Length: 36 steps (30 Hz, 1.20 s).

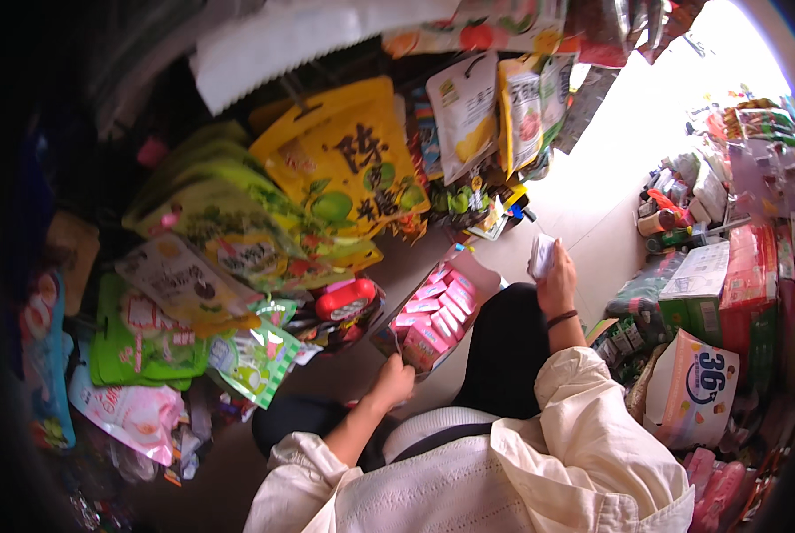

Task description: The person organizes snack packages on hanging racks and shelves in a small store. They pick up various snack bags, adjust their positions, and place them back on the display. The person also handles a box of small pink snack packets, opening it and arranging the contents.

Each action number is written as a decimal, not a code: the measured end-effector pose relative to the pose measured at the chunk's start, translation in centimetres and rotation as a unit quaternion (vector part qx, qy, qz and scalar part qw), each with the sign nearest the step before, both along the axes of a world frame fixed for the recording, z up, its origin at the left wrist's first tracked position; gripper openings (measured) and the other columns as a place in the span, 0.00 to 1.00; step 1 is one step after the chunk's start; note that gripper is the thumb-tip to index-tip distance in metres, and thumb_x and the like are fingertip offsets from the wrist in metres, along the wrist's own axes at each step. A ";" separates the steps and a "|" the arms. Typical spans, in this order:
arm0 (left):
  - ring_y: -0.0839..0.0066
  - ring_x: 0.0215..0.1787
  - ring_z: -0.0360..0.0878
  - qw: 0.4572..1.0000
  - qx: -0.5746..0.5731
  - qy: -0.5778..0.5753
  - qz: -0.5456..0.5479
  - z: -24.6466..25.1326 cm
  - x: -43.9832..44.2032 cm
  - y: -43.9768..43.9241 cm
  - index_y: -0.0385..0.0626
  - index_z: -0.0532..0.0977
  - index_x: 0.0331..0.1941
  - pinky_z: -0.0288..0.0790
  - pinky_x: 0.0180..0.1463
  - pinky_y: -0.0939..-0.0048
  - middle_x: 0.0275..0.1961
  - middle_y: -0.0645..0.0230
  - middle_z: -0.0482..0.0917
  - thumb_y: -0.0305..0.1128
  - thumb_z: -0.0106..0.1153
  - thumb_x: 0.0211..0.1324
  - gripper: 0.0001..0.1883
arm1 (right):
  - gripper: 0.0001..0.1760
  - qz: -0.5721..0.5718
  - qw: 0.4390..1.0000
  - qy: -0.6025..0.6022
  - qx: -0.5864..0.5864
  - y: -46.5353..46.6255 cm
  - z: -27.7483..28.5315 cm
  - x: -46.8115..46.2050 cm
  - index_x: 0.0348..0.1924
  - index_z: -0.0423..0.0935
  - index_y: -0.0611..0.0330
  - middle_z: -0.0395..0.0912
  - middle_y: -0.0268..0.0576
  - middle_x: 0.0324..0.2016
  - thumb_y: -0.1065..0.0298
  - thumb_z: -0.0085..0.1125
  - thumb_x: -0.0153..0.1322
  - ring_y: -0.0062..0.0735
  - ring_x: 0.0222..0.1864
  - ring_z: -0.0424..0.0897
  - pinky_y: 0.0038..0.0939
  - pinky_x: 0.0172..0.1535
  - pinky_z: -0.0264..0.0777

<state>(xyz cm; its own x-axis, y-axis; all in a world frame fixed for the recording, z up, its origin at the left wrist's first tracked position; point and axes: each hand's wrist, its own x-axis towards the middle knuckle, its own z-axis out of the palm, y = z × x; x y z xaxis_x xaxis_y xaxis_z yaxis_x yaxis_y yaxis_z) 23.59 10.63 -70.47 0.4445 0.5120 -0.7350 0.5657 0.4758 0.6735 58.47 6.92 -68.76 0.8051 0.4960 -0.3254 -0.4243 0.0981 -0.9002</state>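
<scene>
Small pink packs [435, 308] lie jumbled in an open cardboard box [485, 272] on the floor before me. My left hand [393, 384] is curled at the near left corner of this box; whether its fingers grip the edge cannot be made out. My right hand [557, 278], raised beyond my bent knee to the right of the box, holds a small stack of white packs or cards [541, 256]. Its fingers are closed around the stack, and a dark band circles the wrist.
Hanging snack pouches, among them a yellow one [350, 160] and green ones [145, 336], crowd the left. A red item [345, 299] lies left of the box. Stacked cartons [704, 273], bottles and a white printed box [690, 390] line the right. Tiled floor [597, 200] runs between.
</scene>
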 end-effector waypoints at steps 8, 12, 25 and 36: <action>0.63 0.14 0.74 0.995 -0.092 0.010 -0.040 5.6 -2.6 3.4 0.28 0.67 0.33 0.76 0.23 0.58 0.19 0.51 0.74 0.27 0.46 0.55 0.10 | 0.21 -0.095 0.990 0.100 -0.029 -0.8 5.8 -2.9 0.35 0.74 0.48 0.71 0.29 0.22 0.40 0.60 0.69 0.22 0.20 0.72 0.27 0.22 0.65; 0.61 0.14 0.75 0.992 -0.106 0.044 -0.058 11.3 -2.6 3.4 0.26 0.67 0.33 0.77 0.24 0.57 0.20 0.49 0.75 0.25 0.47 0.55 0.10 | 0.20 -0.120 0.981 0.128 -0.076 -2.1 10.4 -3.2 0.36 0.76 0.46 0.73 0.27 0.24 0.40 0.63 0.67 0.22 0.23 0.73 0.27 0.24 0.68; 0.57 0.19 0.79 0.986 -0.026 0.110 -0.119 29.2 -2.7 2.8 0.22 0.57 0.61 0.73 0.20 0.59 0.30 0.44 0.75 0.23 0.45 0.54 0.30 | 0.11 -0.169 0.956 0.232 -0.061 -7.9 22.8 -2.0 0.46 0.75 0.52 0.80 0.32 0.37 0.58 0.49 0.76 0.32 0.39 0.80 0.40 0.43 0.75; 0.79 0.15 0.68 0.972 -0.077 -0.040 -0.218 46.3 4.3 2.5 0.46 0.62 0.60 0.72 0.22 0.74 0.27 0.67 0.75 0.26 0.45 0.60 0.23 | 0.18 -0.246 0.920 0.292 0.085 -17.5 36.5 -2.8 0.32 0.77 0.52 0.72 0.30 0.18 0.49 0.48 0.75 0.25 0.18 0.72 0.28 0.23 0.68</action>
